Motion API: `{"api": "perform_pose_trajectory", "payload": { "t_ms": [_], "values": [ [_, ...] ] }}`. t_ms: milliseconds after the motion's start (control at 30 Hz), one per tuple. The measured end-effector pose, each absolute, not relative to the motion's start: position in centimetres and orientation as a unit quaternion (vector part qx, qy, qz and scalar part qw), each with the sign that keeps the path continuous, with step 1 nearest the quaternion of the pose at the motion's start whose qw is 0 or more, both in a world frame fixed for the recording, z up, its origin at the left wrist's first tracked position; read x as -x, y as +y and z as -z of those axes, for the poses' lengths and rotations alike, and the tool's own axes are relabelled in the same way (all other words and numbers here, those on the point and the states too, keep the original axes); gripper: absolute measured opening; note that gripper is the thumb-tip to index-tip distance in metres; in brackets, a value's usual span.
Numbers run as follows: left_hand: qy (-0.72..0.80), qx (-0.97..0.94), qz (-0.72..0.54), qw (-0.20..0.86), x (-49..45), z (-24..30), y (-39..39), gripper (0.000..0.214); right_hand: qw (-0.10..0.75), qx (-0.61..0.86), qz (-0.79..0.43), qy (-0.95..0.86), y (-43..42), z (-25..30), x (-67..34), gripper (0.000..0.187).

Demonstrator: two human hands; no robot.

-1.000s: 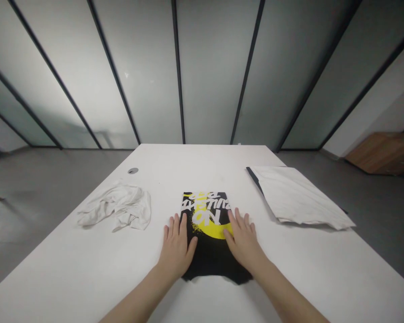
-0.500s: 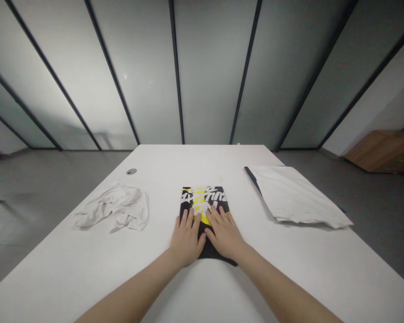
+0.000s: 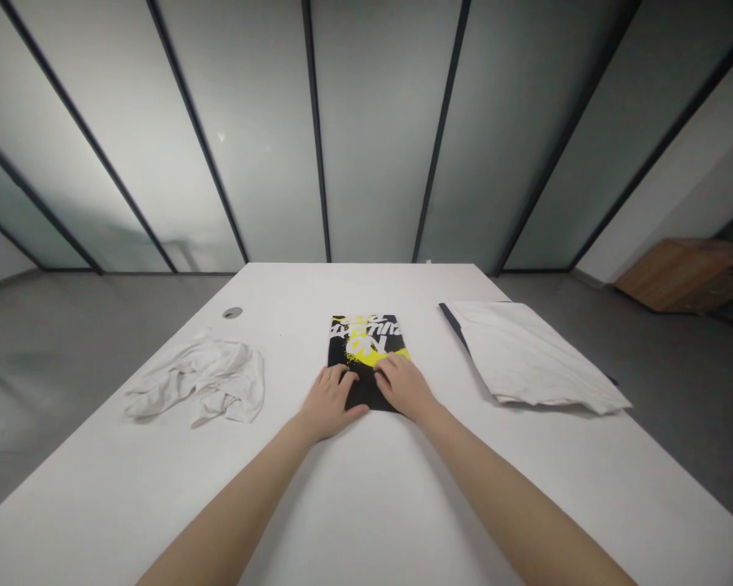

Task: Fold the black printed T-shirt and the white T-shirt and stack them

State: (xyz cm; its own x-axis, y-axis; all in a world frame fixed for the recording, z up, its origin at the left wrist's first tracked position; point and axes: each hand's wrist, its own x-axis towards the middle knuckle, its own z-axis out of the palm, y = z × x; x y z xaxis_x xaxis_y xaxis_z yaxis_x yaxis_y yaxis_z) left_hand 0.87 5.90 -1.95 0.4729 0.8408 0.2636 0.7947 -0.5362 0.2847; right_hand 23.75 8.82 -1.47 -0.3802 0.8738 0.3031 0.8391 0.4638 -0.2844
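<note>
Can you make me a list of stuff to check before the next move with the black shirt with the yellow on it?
1. Left grip on the black printed shirt: ok, at its near left part.
2. Right grip on it too: ok, at its near right part.
3. Fabric pinched in either grip: cannot tell, fingertips are partly hidden.
4. Shirt's far part lying flat: ok, the print faces up.
5. Crumpled white cloth smoothed out: not ok, it is bunched up.
6. Flat white cloth clear of the shirt: ok, it lies apart, to the right.
</note>
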Motion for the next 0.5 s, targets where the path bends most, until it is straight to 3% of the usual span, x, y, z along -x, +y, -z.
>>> {"api": "perform_pose_trajectory", "payload": {
  "t_ms": [133, 300, 367, 500],
  "values": [
    [0.474, -0.855, -0.189, 0.089, 1.3, 1.7, 3.9, 0.050, 0.159, 0.525, -0.068, -0.833, 6.3, 1.3, -24.5, 0.032],
    [0.491, -0.848, -0.181, 0.083, 1.2, 1.1, 4.0, 0.019, 0.118, 0.545, -0.114, -0.823, 2.3, 2.0, -24.5, 0.062],
    [0.489, -0.856, -0.157, 0.061, 0.7, 0.9, 4.2, 0.008, 0.110, 0.569, -0.113, -0.807, 1.3, 2.2, -24.3, 0.064],
    [0.497, -0.860, -0.114, 0.019, -0.1, 0.8, 4.3, 0.008, 0.131, 0.679, -0.072, -0.719, 1.4, 1.2, -24.7, 0.068]
  ]
}}
